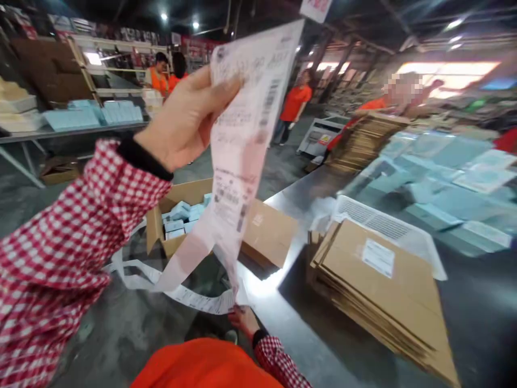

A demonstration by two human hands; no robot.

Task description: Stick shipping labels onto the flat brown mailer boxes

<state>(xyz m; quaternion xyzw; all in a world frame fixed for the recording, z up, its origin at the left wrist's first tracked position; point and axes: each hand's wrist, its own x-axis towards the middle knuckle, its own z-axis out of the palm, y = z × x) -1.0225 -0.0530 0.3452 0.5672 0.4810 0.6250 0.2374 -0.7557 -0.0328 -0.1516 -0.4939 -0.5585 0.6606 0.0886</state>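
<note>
My left hand (pixel 189 113), raised high in front of me, pinches the upper end of a long strip of printed shipping labels (pixel 232 161). The strip hangs down, twists, and loops to the left in a long curl over the floor. Low at the table's near edge, my right hand (pixel 244 319) has its fingers closed on a lower part of the same strip. Black print and barcodes show on the upper label, somewhat blurred. To the right of the strip lies a stack of flattened cardboard boxes (pixel 375 291), its top one bearing a white label.
An open carton (pixel 153 231) of light blue boxes stands behind the strip, beside a brown cardboard box (pixel 269 231). On the metal table (pixel 262 302) are a white plastic basket (pixel 375 215), piled blue packages (pixel 456 178) and more cardboard (pixel 363 140). People in orange (pixel 297 102) stand farther off.
</note>
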